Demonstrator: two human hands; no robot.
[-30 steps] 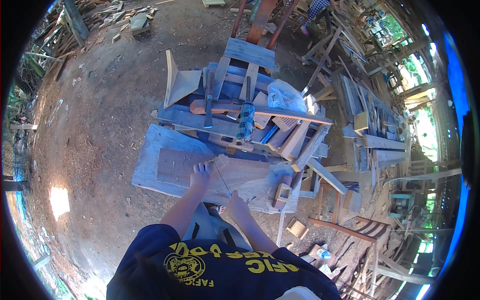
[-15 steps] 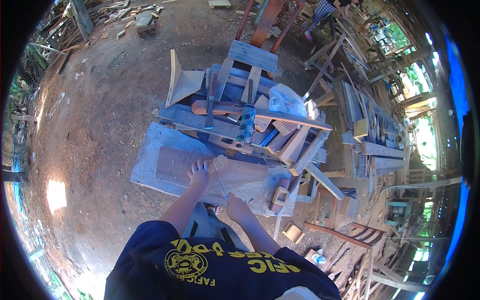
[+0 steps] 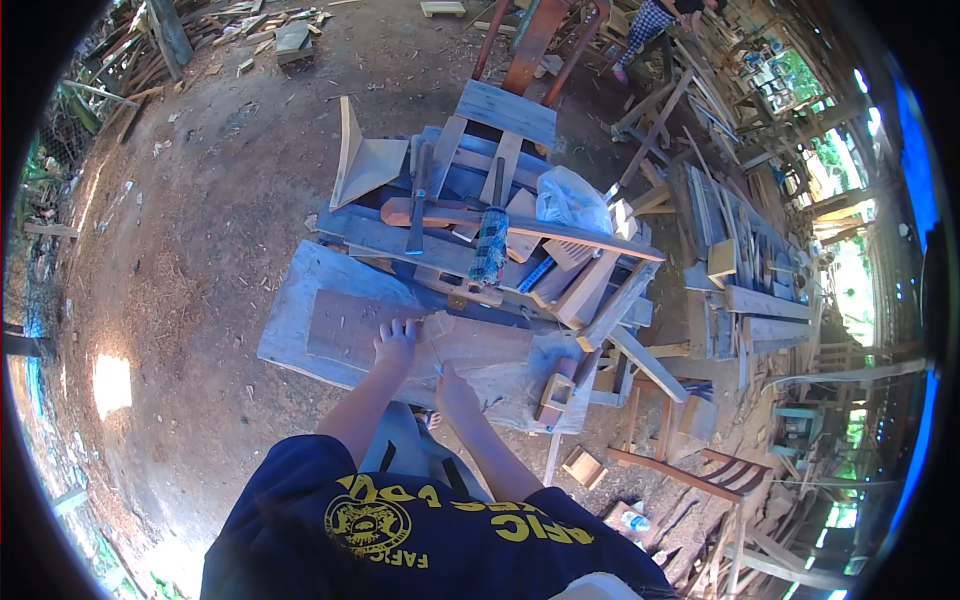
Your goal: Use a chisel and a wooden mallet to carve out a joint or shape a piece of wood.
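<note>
Bare packed-earth ground (image 3: 200,220) spreads out left of the heaped workbench (image 3: 480,250), reddish brown and strewn with wood chips. A bright patch of sunlight (image 3: 112,385) lies on the dirt well to the bench's lower left. Beyond the bench's far left corner, offcuts and planks (image 3: 250,25) are piled at the yard's edge. Right of the bench, stacked boards and timber frames (image 3: 740,260) crowd together. Farther right, green foliage (image 3: 810,90) shows in daylight through the open side.
</note>
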